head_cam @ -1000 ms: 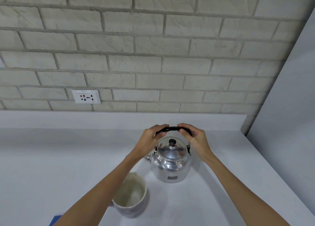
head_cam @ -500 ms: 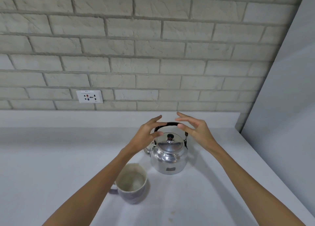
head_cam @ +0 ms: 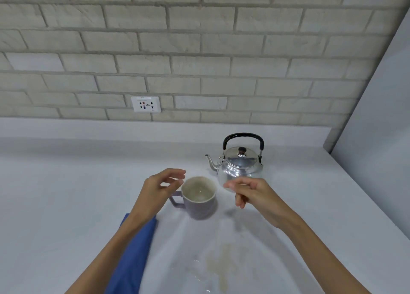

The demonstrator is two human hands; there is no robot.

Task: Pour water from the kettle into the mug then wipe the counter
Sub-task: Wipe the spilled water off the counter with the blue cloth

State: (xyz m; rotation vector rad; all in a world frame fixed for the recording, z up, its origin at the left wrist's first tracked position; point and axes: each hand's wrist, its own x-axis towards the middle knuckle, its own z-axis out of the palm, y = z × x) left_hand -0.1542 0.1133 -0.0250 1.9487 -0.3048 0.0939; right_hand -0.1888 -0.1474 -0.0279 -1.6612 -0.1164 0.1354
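Two puddles: clear drops and a tan stain (head_cam: 218, 265) near the counter's (head_cam: 66, 194) front edge. Blue cloth (head_cam: 135, 249) just left, long axis front-to-back, under the left forearm. Left hand (head_cam: 157, 189) half-open, empty, nearer it. Right hand (head_cam: 255, 194) loosely curled, empty. Mug (head_cam: 199, 197) between. Kettle (head_cam: 240, 160) beyond, upright, toward the back right corner

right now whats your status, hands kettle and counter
Left hand and right hand open, empty. Shiny steel kettle upright on white counter, lilac mug in front. Brownish spill unwiped; blue cloth under left forearm.
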